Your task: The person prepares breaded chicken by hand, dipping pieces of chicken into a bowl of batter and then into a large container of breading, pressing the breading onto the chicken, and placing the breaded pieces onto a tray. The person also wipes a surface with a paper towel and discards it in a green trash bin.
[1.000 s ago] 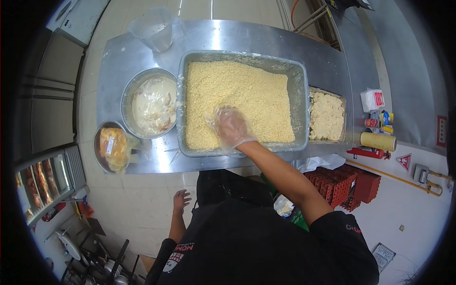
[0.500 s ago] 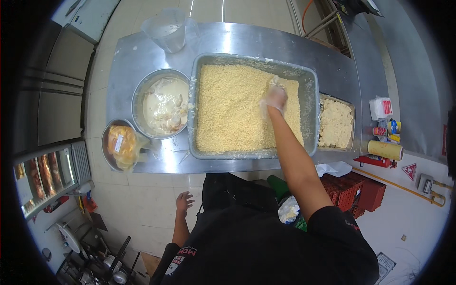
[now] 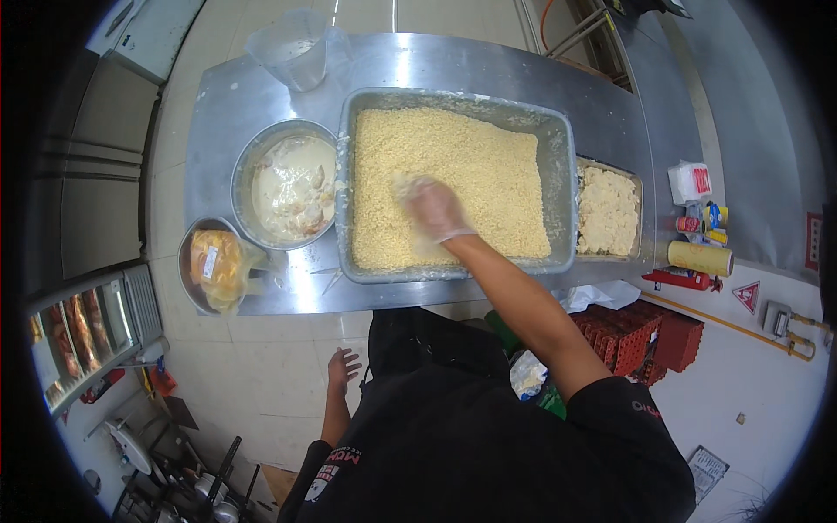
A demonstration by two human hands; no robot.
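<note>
At the far left of the brushed steel table [image 3: 231, 109] I see a small round metal bowl [image 3: 187, 272], and in it a clear plastic bag of orange-yellow food [image 3: 212, 266] with a white label, its loose end spilling over the rim. Just beside it stands a wider round steel pan [image 3: 245, 196] of creamy white batter [image 3: 292, 185], with lumpy pieces partly sunk in it. Behind the pan is a tall translucent plastic jug [image 3: 301, 65]. Below the table's near edge, the bare left hand [image 3: 343, 366] hangs at the person's side, empty, its fingers loosely spread and well apart from the other hand. Next comes a large rectangular grey plastic tub [image 3: 558, 166], its right end close to the tray, filled with coarse pale-yellow crumbs [image 3: 471, 157]. The right hand [image 3: 433, 212], in a clear plastic glove, is inside the tub, left of its middle, down at the crumbs; it is blurred, and I cannot tell whether its fingers are closed on any. Right of the tub sits a shallow rectangular metal tray [image 3: 640, 213] heaped with lumpy, cream-coloured, crumb-covered food [image 3: 608, 209]. Lower right, beyond the table, are stacked red plastic crates [image 3: 623, 340].
</note>
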